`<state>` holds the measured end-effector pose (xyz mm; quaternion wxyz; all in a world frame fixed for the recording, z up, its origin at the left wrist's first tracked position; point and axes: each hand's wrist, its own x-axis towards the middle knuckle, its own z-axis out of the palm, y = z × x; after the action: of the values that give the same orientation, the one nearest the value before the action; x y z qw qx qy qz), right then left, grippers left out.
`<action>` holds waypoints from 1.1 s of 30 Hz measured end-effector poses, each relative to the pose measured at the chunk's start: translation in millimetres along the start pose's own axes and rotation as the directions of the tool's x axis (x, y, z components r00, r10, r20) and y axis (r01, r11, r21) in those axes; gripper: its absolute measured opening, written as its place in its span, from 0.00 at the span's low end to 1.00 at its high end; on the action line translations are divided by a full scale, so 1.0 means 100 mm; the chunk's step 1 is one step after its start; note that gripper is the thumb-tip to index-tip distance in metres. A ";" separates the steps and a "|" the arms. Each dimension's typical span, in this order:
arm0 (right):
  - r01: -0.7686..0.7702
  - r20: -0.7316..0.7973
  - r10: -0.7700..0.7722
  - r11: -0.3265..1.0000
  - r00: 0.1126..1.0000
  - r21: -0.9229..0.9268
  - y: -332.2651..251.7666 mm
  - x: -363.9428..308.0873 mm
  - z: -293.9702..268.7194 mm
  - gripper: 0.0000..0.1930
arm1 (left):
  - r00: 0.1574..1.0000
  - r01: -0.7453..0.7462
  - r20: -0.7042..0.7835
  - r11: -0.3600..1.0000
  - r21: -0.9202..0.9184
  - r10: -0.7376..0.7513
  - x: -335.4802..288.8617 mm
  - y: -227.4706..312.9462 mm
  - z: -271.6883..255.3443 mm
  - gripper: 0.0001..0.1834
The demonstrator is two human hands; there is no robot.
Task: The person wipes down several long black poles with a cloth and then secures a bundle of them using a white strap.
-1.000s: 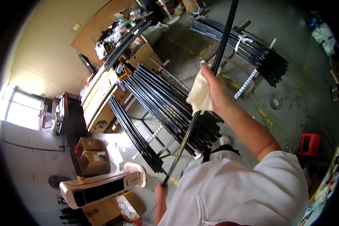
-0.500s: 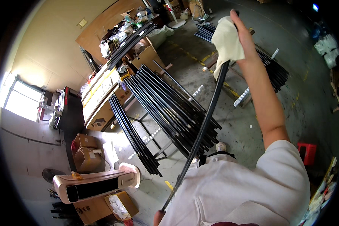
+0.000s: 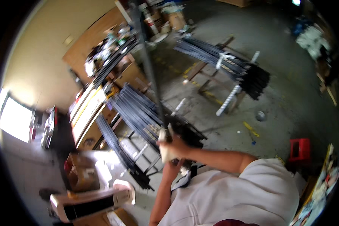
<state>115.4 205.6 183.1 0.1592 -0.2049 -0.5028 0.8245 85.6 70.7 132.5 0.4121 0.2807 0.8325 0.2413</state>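
A long black tube stands tilted in front of me, its far end reaching the top of the view. My right hand is closed around it near its lower end, with a cream cloth wrapped between palm and tube. Just below, my left hand is closed at the tube's bottom end, touching or nearly touching the right; motion blur softens its fingers. Beyond the hands lies a row of black tubes on a rack, partly hidden by my right hand and the held tube.
A smaller group of black tubes lies left of the main row. Farther right, a tied bundle of tubes rests on a stand with a white-wrapped bar. A red plastic stool stands at right, a pinkish-white appliance at lower left.
My right hand and the cloth have come down along the tube from its upper part to beside my left hand. The tube has swung more upright, and the view has shifted.
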 end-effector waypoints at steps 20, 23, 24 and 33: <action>0.068 0.221 0.186 0.599 0.957 -0.798 0.10 -0.52 -0.99 0.19 | 0.756 -0.640 -0.528 0.263 -0.722 0.388 0.28 1.04 0.04 0.15; -0.012 0.213 0.276 0.637 0.937 -0.771 0.18 -0.56 -1.15 0.22 | 0.816 -0.576 -0.555 0.164 -0.801 0.161 0.29 1.02 -0.21 0.13; 0.008 0.204 0.225 0.651 0.953 -0.759 0.44 -0.56 -1.23 0.21 | 0.810 -0.586 -0.576 0.128 -0.800 0.110 0.32 0.97 -0.26 0.12; -0.286 -0.077 0.349 0.599 0.934 -0.748 0.89 -0.78 -1.53 0.18 | 0.514 -0.571 -0.775 0.528 -0.629 -0.368 -0.09 -0.13 -0.93 0.06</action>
<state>254.2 246.2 54.7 -0.1081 -0.3059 -0.7580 0.5659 10.1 39.8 180.2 0.0105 -0.0545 0.6691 0.7411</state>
